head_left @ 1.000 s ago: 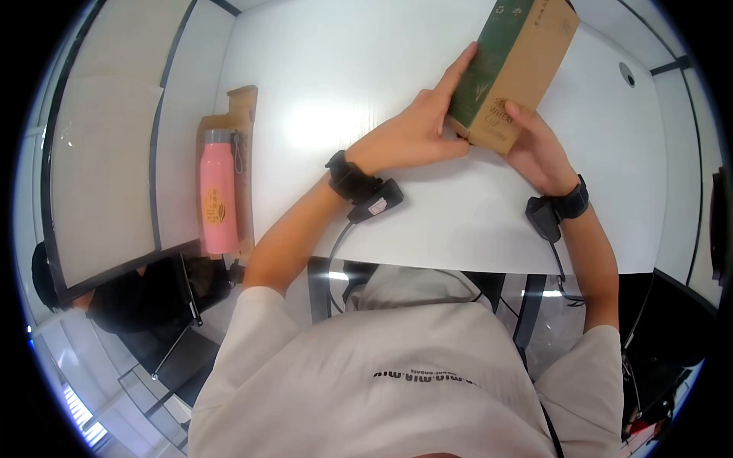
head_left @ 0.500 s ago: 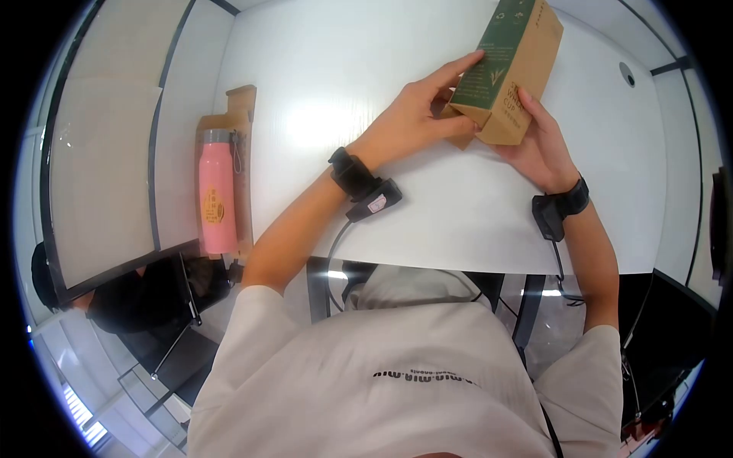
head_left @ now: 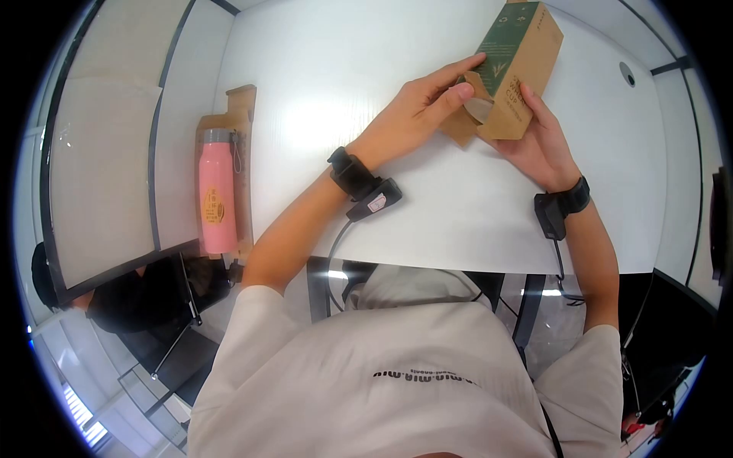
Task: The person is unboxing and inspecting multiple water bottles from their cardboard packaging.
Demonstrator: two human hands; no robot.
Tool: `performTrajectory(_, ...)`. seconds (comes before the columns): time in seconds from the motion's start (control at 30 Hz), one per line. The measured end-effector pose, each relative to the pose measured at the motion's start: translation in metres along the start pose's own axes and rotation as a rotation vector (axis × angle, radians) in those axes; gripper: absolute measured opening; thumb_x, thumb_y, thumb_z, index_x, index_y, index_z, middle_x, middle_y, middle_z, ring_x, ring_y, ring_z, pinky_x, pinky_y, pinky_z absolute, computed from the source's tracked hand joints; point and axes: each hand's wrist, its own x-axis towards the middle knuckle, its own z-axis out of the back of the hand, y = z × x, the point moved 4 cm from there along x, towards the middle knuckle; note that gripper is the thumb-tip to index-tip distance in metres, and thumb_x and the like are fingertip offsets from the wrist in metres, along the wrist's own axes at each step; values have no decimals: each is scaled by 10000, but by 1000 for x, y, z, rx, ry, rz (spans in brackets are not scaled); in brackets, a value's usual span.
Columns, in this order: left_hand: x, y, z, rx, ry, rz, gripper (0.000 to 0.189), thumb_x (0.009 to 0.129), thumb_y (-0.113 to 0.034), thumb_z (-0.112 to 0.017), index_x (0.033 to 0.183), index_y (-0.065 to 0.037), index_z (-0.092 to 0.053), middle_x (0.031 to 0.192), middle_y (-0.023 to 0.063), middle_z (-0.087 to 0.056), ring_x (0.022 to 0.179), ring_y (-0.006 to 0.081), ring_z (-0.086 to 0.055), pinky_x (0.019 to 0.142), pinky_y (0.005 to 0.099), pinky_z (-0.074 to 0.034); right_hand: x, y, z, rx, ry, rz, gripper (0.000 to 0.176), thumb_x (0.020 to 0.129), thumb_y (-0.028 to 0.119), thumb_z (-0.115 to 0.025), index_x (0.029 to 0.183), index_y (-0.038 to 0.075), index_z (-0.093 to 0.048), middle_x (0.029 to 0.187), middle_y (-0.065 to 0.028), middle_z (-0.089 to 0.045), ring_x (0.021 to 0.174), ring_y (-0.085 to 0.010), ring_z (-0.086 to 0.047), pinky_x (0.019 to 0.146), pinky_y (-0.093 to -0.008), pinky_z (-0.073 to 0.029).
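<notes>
A tall brown and green cardboard box (head_left: 518,61) is held tilted above the far side of the white table (head_left: 343,91). My right hand (head_left: 538,141) grips the box from below and on its right side. My left hand (head_left: 420,107) is at the box's near end, with its fingers on an opened end flap and the thumb pressing into the opening. Both wrists wear black straps with small devices.
A pink bottle (head_left: 217,191) lies on a wooden tray (head_left: 243,103) at the left, on the neighbouring desk surface. A dark round hole (head_left: 627,74) sits in the table at the far right. The table's near edge runs just above my chest.
The box has tipped further and its near end flap has come open. My left fingers moved from the box's side onto that flap.
</notes>
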Motion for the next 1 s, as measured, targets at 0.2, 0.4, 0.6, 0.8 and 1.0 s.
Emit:
performTrajectory(0.2,0,1,0,4,-6,22,532,1044,-408,-461,1486,-113,-446,1290,141,-625,1168,212,-582,1022,309,-427,0,0,1,-12,13,7,529,1053,384,-445,1490,114,-319,1468,-83,-433,1349,-213,-437,1117,-425,-404)
performTrajectory(0.4,-2,-3,0,-54,68,76,656,903,-128,-597,1522,-157,-379,1271,113,-604,1163,210,-578,995,331,-462,0,-2,4,18,18,1,511,1039,362,-494,1465,107,-373,1428,-65,-488,1311,-191,-481,1111,-410,-412)
performTrajectory(0.6,-1,-3,-3,15,79,25,881,744,-42,-734,1523,-159,-339,1232,106,-576,1137,215,-588,938,357,-521,-1,-3,2,21,1,-8,540,1025,336,-539,1469,81,-366,1436,-60,-484,1335,-189,-453,1129,-385,-372)
performTrajectory(0.8,0,-1,-4,16,66,25,921,725,-141,-824,1509,-155,-341,1218,115,-593,1120,236,-604,955,364,-504,0,-4,1,-31,19,7,573,1012,325,-566,1472,58,-353,1439,-78,-477,1334,-197,-455,1134,-385,-360)
performTrajectory(1.0,2,-3,-3,93,1,-73,918,715,-360,-889,1426,-119,-361,1061,196,-626,959,291,-657,845,365,-528,-5,-2,-6,-291,27,81,563,958,238,-646,1401,5,-389,1360,-109,-505,1272,-212,-504,1077,-390,-418)
